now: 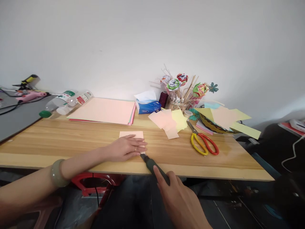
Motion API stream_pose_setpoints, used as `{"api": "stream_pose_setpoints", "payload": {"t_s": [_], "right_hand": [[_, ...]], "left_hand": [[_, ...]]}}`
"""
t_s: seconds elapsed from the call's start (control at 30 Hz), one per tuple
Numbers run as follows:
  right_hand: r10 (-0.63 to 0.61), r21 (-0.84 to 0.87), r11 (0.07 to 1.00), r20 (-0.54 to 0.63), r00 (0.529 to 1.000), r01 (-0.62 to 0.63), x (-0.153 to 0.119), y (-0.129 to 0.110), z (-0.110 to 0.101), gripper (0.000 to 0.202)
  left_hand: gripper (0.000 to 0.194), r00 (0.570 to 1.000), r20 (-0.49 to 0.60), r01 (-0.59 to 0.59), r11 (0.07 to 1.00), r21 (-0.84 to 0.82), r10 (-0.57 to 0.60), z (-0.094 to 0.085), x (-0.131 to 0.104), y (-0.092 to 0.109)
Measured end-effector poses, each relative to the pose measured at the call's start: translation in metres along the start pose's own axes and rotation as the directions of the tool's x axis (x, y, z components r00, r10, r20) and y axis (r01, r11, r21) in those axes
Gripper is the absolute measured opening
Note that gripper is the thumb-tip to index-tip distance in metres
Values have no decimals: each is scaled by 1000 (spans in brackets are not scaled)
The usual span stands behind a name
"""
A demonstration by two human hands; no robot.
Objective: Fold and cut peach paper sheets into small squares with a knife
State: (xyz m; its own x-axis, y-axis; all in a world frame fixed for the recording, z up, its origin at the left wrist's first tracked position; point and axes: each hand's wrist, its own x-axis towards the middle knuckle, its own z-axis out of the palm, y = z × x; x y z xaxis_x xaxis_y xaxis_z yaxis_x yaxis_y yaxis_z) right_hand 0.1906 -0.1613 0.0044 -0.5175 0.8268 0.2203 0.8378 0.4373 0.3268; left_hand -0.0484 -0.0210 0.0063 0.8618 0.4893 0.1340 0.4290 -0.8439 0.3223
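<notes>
A small sheet of pink paper lies on the wooden table near its front edge. My left hand rests flat across it with the fingers stretched out, covering much of the sheet. In my right hand is a dark green utility knife, its handle wrapped by the fingers. The blade points away from me and its tip meets the lower right corner of the paper, close to the left fingers.
Scissors and pink paper pieces lie to the right. A stack of coloured sheets, a tissue pack and plastic bottles stand behind. Paper flowers are at the back. The table's front edge runs under the knife.
</notes>
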Motion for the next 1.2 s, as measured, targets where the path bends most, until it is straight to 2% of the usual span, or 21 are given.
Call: {"api": "stream_pose_setpoints", "payload": {"t_s": [0.13,0.2,0.3,0.4,0.5,0.73,0.97,1.1,1.2], "right_hand": [[21,15,1000,15,1000,-21,1,0,-1,55],[20,32,999,12,1000,-20,3,0,-2,51],[12,52,999,7,1000,-12,5,1,-3,49],[12,69,998,8,1000,-12,6,2,-4,50],[10,71,997,10,1000,-11,7,3,-5,49],[-21,-40,999,52,998,23,6,4,-7,50],[-24,-68,997,51,998,27,3,1,-5,57],[-36,-55,998,45,998,38,3,-1,-4,60],[-34,-55,998,51,998,36,3,-1,-4,59]], "left_hand": [[33,999,21,49,998,-40,-48,-4,5,2],[36,996,-14,86,996,-34,-87,-5,9,2],[43,979,-84,189,981,54,-184,-5,14,-1],[47,969,-28,247,958,142,-246,0,14,-8],[50,967,29,244,957,158,-251,5,11,-14],[51,961,53,262,951,164,-273,7,11,-14],[55,963,54,250,947,200,-266,2,12,-10],[50,972,13,224,940,259,-235,-2,19,-6],[53,970,27,229,943,243,-243,-1,30,-1]]}}
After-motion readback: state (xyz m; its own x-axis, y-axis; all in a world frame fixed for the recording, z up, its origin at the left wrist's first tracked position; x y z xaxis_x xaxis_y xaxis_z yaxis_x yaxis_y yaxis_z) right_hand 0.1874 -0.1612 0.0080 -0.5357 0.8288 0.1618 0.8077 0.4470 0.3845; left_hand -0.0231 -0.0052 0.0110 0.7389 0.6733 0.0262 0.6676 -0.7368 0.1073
